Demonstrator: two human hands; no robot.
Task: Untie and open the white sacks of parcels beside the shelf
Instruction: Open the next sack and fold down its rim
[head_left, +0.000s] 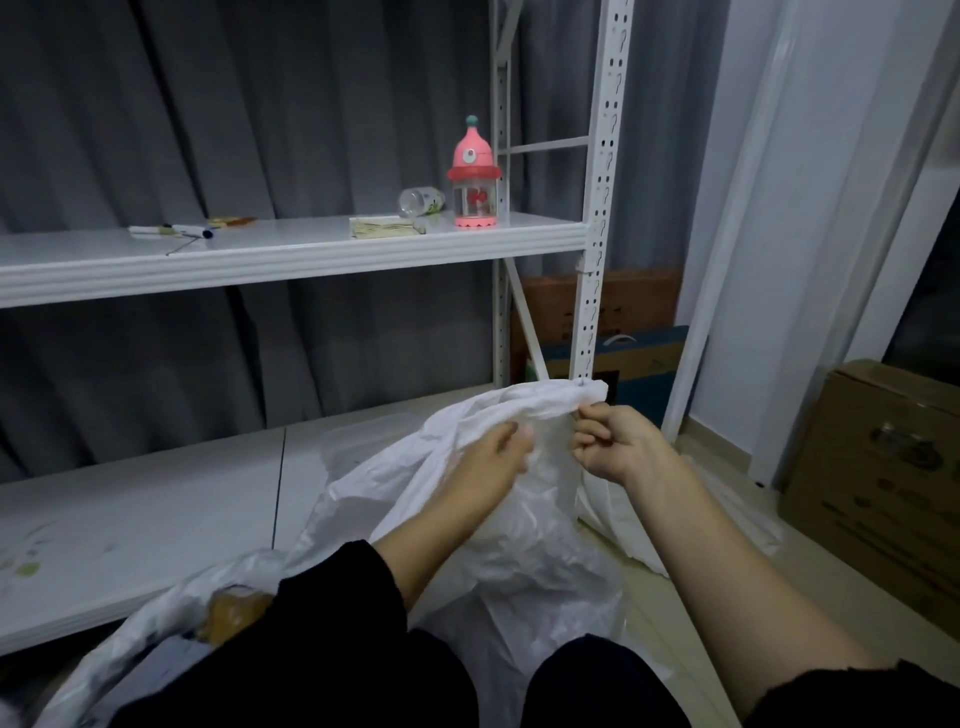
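Note:
A white woven sack (524, 525) stands on the floor in front of me, its gathered neck (561, 397) raised near the shelf post. My right hand (618, 447) pinches the bunched neck from the right, fingers curled. My left hand (493, 460) presses on the sack's cloth just left of the neck, fingers wrapped into the folds. A second white sack (171, 618) lies at the lower left with its mouth open, and a brown parcel (234, 613) shows inside.
A white metal shelf (291, 254) spans the left, carrying a pink toy bottle (474, 176), a tipped clear bottle (421, 201), a notepad (384, 228) and pens. Cardboard boxes (878, 478) stand at the right, more behind the shelf post (597, 208).

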